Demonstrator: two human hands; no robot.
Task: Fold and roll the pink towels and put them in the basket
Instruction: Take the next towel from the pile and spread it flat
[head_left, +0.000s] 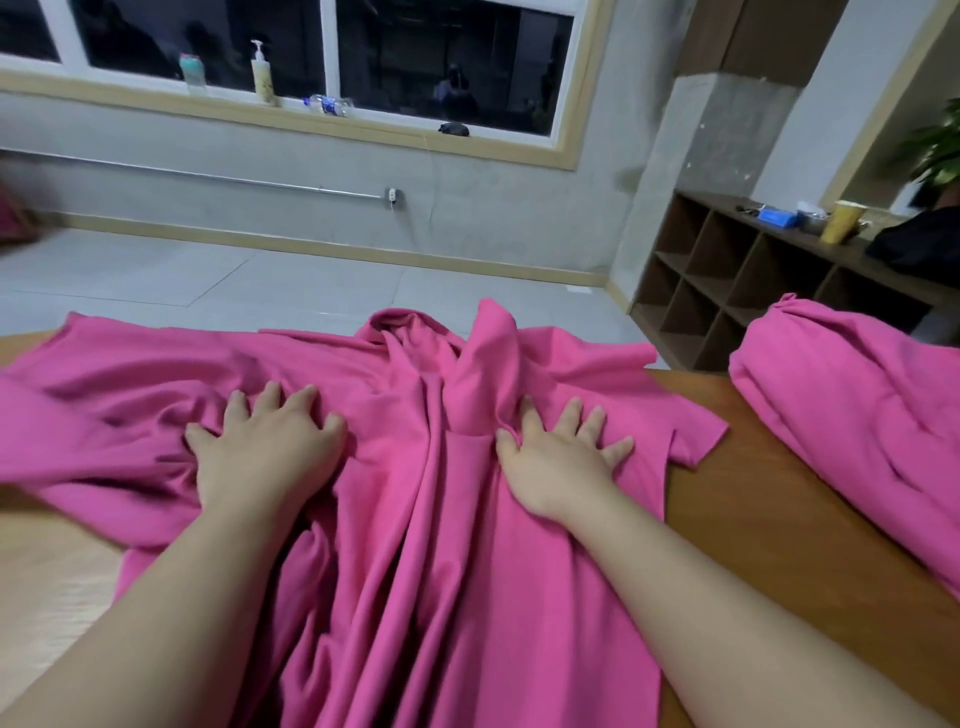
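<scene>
left hand (265, 441): fingers spread, pressing pink towel (415, 519), grasping nothing
right hand (561, 457): same, flat
risk: bunched ridges getting folded in; towel sliding off surface (753, 493) edge

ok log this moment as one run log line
stage: flattening | left hand: palm down on crumpled pink towel | right hand: same | second towel: bunched, right | basket: unseen

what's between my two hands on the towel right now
Only towel: in the head view, a bunched ridge of long folds in the pink towel runs between the left hand and the right hand, both pressed flat on it.
</scene>
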